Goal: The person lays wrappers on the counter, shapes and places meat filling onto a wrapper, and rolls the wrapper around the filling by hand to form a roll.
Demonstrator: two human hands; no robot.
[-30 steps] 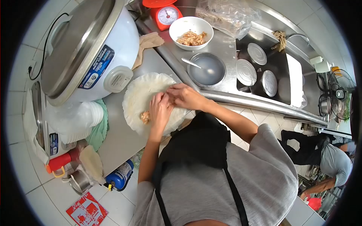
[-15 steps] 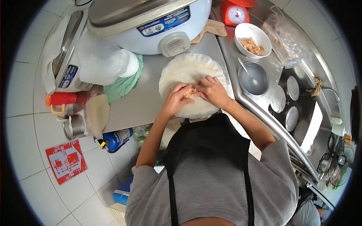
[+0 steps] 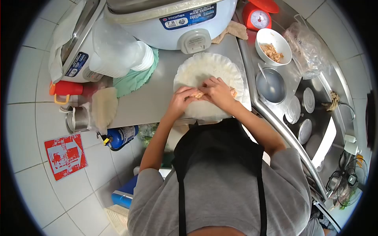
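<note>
Pinched in my left hand (image 3: 182, 101), the filling (image 3: 198, 94) ran left to right across the wrapper (image 3: 206, 65), by the counter's (image 3: 138, 104) front-right corner; my right hand (image 3: 219, 93) covered its middle, grip hidden.

From here I see a working kitchen, with a large rice cooker (image 3: 169, 27), a red scale (image 3: 258, 17), a metal sink (image 3: 315, 114) and white-tiled walls.

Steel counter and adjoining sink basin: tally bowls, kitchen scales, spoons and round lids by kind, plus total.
White bowl, grey metal bowl: 2
Red dial kitchen scale: 1
Silver metal spoon: 1
Round grey metal lids: 3
Total: 7
</note>
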